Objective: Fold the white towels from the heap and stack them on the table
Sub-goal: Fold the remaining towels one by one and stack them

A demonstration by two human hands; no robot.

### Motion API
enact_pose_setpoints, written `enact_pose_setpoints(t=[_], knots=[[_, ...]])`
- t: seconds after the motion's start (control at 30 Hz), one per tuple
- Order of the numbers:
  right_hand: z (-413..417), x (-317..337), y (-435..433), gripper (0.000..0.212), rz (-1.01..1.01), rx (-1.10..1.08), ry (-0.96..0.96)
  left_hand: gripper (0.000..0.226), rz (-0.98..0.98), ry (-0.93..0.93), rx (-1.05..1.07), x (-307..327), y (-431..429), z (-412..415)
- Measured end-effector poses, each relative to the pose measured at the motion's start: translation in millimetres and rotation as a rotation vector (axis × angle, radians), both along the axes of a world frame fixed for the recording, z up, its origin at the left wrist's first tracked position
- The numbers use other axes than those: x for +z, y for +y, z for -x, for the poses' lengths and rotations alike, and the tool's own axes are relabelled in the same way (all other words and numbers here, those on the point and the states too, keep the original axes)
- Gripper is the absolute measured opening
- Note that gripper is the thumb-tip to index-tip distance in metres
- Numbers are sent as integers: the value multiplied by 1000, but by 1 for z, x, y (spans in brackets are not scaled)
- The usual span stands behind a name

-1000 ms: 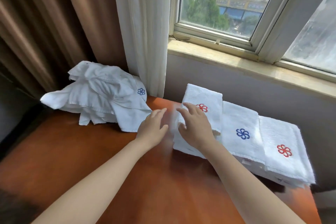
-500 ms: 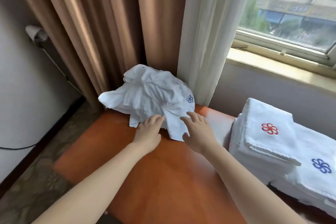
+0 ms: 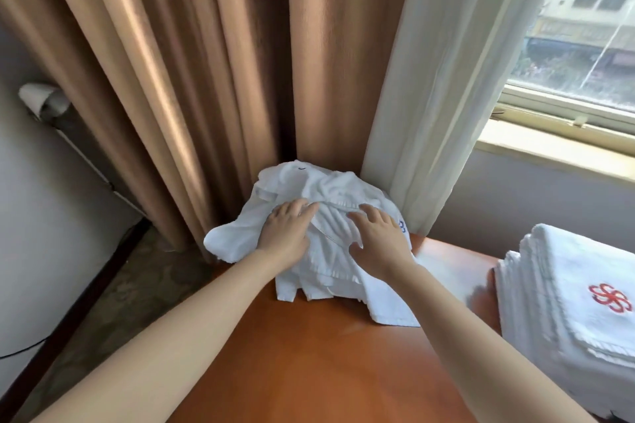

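A crumpled heap of white towels (image 3: 330, 189) lies at the far left corner of the orange-brown table (image 3: 326, 364), against the curtains. My left hand (image 3: 288, 230) rests on the heap's left side with its fingers spread flat. My right hand (image 3: 378, 237) lies on the heap's right side, fingers also spread, beside a partly hidden blue emblem. At the right edge sits a stack of folded white towels (image 3: 563, 312) with a red flower emblem on top.
Brown curtains (image 3: 171, 79) and a white sheer curtain (image 3: 446, 96) hang right behind the heap. A window sill (image 3: 549, 151) runs at the right. Left of the table the floor drops away beside a grey wall (image 3: 44, 216).
Both hands left the folded stack, moved left and forward, and now lie on top of the heap. The view swung left, pushing the stack to the right edge.
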State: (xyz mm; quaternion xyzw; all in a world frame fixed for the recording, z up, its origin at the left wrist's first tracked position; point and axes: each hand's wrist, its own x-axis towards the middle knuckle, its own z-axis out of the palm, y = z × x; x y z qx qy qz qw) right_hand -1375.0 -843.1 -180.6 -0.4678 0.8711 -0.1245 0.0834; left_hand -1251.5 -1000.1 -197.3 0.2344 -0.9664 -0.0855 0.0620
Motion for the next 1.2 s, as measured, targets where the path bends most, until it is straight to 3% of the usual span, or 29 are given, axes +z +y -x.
enact_pose_setpoints(t=[0.33,0.4,0.5,0.63,0.7,0.8,0.9,1.07,1.2], knots=[[42,-7,-70,69,30,-23,-92,78,23,-8,100,-25,-61,62],[45,-12,-83,73,67,10,-138,68,-11,57,86,-34,-70,61],[45,-24,-97,78,80,77,-175,36,-133,259,76,-37,-76,58],[39,-39,-97,80,95,96,-167,22,-137,387,-47,-38,-69,48],[34,-44,-90,71,158,93,-133,18,-181,459,-59,-37,-58,40],[29,-44,-75,39,289,83,-78,17,-232,511,-108,-35,-38,31],[18,-38,-52,27,301,73,-112,13,-323,515,-113,-29,-17,20],[-10,-23,1,27,367,-220,-396,31,-284,385,-101,-28,17,-3],[-26,-15,48,19,509,-436,-640,28,-235,267,-109,-27,44,-25]])
